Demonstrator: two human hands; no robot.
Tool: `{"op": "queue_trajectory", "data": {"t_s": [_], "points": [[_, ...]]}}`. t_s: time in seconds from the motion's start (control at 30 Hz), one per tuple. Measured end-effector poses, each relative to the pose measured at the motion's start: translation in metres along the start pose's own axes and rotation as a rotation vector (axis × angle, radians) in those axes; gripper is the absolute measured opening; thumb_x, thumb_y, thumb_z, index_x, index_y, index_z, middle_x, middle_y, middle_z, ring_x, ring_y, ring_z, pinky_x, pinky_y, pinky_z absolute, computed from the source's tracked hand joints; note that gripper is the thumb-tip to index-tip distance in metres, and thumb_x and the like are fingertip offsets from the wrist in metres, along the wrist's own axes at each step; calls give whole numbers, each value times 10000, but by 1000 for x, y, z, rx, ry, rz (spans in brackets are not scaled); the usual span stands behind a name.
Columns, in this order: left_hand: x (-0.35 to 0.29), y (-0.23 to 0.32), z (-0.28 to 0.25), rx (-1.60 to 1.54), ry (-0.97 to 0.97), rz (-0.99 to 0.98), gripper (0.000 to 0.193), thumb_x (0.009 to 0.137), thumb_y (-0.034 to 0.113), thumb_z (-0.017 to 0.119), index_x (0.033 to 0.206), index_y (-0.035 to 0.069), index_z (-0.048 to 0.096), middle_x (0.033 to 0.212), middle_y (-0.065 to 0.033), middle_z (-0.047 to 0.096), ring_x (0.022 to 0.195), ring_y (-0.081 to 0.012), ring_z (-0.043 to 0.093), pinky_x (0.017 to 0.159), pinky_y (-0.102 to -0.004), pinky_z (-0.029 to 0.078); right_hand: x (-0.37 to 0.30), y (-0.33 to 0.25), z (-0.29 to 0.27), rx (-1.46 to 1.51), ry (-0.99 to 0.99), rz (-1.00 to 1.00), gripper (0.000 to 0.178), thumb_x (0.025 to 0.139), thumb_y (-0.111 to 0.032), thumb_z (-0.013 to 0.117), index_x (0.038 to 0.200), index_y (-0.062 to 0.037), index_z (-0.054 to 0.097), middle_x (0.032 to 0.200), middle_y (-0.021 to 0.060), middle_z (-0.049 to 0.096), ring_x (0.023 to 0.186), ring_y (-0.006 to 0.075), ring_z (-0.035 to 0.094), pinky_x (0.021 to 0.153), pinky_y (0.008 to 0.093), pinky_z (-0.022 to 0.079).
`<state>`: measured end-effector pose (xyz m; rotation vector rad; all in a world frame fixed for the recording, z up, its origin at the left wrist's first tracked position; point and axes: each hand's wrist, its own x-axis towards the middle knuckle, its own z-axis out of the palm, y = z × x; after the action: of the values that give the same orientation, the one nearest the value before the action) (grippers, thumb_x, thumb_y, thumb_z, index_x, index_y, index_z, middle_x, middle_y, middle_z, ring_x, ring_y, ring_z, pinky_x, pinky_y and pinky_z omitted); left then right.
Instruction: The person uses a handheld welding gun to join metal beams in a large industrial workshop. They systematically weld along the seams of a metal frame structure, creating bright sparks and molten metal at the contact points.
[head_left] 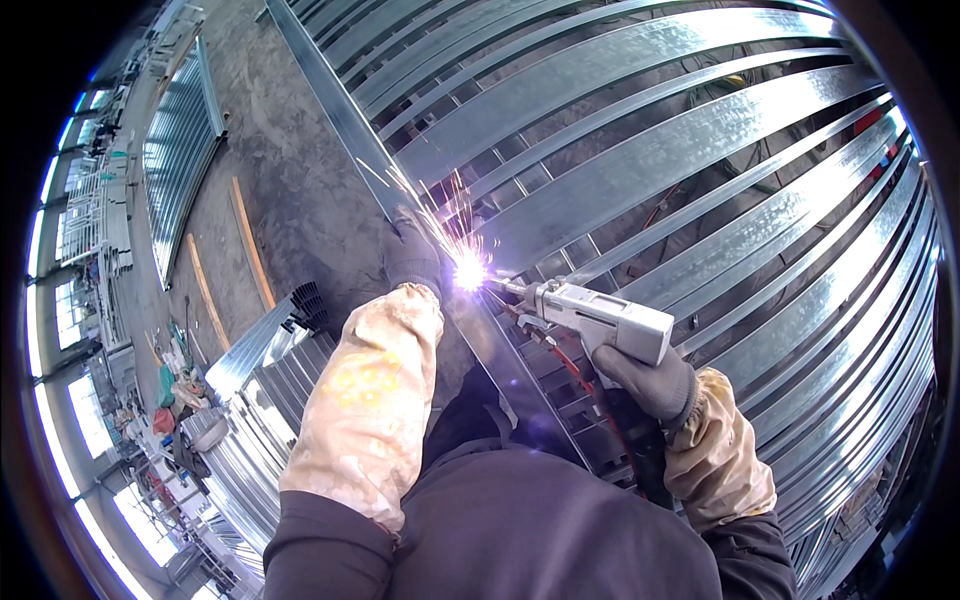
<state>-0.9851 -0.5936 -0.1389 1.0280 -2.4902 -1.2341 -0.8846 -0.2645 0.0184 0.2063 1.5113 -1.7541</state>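
Observation:
My right hand [645,380], in a grey glove, is closed around the grip of a silver welding gun [605,315]. The gun's nozzle points left at a long galvanized steel rail [515,375]. A glaring white-violet light with flying sparks [468,272] burns at the nozzle's end and hides the spot beneath it. Just left of the glare, my gloved left hand [412,250] holds the rail's edge, its fingers partly lost in the sparks. Shiny slats [620,215] meet the rail from the right. Pale protective sleeves cover both my forearms.
A red hose and dark cable [575,375] hang below the gun. Stacked metal profiles [265,400] lie at the lower left, near wooden strips [252,245]. Farther left, a finished-looking slatted panel [182,160] rests on the grey floor [290,150].

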Motion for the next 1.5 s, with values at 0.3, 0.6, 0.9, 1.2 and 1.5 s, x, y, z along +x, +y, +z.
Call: {"op": "queue_trajectory", "data": {"t_s": [0.3,0.6,0.9,1.2,1.5], "points": [[4,-8,3,-17,-9,48,636,1031,469,372,1132,-124,578,1106,-345,626,1048,-504,585,902,-504,457,-2,4,-1,14,-16,-26,414,951,-169,614,1323,-13,524,917,22,632,759,84,572,665,254,492],[-12,28,-7,38,4,15,616,1032,468,377,1151,-102,578,1094,-326,636,1032,-475,605,898,-491,463,-8,2,-3,0,-36,24,438,963,-145,602,1365,-4,499,1100,37,615,951,106,561,830,271,474],[-7,28,-11,71,-47,-65,621,1034,471,367,1213,-90,564,1130,-303,642,1057,-459,611,913,-474,469,-12,4,0,-34,-16,23,345,949,-199,611,1231,-5,572,873,34,653,743,99,597,667,270,515],[4,3,-7,14,-64,-55,603,1031,457,374,1181,-84,592,1137,-312,635,1054,-460,610,904,-470,476,-19,6,3,3,24,19,352,944,-183,617,1247,-8,576,860,38,654,704,87,598,626,258,516],[-6,21,-5,61,37,62,597,1032,453,379,1181,-87,586,1118,-322,637,1041,-472,607,894,-482,465,-21,12,1,-6,28,34,408,940,-178,626,1306,-13,558,865,41,677,711,84,620,638,254,524]]}}
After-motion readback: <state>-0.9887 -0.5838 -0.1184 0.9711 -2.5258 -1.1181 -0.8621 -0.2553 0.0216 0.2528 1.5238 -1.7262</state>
